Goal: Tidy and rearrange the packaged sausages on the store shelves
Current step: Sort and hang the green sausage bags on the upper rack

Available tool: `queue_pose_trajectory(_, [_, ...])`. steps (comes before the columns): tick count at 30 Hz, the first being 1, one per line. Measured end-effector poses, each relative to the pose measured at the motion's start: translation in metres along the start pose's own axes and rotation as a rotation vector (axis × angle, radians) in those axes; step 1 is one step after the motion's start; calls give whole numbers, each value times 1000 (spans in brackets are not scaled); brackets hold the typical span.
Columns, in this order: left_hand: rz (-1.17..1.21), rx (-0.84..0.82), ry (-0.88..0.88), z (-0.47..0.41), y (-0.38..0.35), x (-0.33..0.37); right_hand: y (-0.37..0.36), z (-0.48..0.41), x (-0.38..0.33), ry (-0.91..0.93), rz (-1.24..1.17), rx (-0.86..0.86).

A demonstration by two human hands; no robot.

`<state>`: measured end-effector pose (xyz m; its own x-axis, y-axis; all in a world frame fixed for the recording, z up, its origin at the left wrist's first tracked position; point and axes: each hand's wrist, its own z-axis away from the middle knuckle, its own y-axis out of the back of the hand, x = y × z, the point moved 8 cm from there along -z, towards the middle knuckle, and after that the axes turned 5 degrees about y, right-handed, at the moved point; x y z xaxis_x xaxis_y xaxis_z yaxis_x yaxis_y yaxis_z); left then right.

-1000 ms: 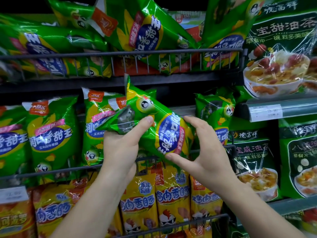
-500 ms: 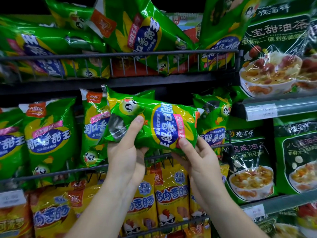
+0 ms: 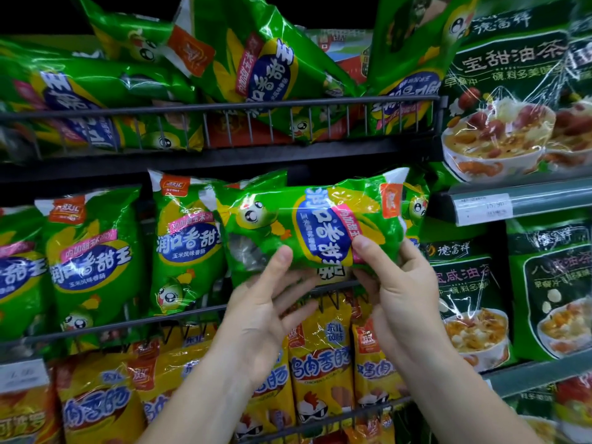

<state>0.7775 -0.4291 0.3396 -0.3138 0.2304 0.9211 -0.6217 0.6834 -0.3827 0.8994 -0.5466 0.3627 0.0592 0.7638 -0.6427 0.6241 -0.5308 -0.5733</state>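
Observation:
A green corn-sausage pack point(image 3: 307, 225) lies sideways in front of the middle shelf, its orange-labelled top pointing right. My left hand point(image 3: 266, 309) holds its lower left part from beneath, thumb on the front. My right hand point(image 3: 397, 283) pinches its lower right part, thumb on the blue label. More green packs point(image 3: 93, 251) stand upright behind the middle shelf's wire rail point(image 3: 128, 323). Others point(image 3: 262, 68) lie jumbled on the top shelf.
Yellow chicken-sausage packs point(image 3: 320, 363) fill the lower shelf behind a wire rail. Dark green bagged soup mixes point(image 3: 512, 91) hang to the right, with a price-tag strip point(image 3: 487, 208). A dark top-shelf rail point(image 3: 224, 107) runs across above the held pack.
The held pack has turned from tilted to level and sideways. Both hands rose slightly with it, and my right hand went from touching it with open fingers to pinching its right end.

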Motion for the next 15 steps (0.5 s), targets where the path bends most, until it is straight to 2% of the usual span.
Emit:
queue_pose_trajectory(2, [-107,14,-23,6,1,-3,2,-5,-9,47,11,10])
queue_pose_trajectory(4, [-182,101,-110,12,10,5,5,-11,-21,98,45,7])
queue_pose_trajectory(7, [-256,252,-311,22,26,30,11,-18,-36,160,122,12])
queue_pose_trajectory(9, [-351,297,-482,29,26,50,15,-23,-43,186,163,7])
queue_pose_trajectory(12, [-555,287,-670,34,13,75,18,-28,-50,204,190,0])
queue_pose_trajectory(15, [-761,153,-675,23,-7,78,15,-30,-53,200,188,-32])
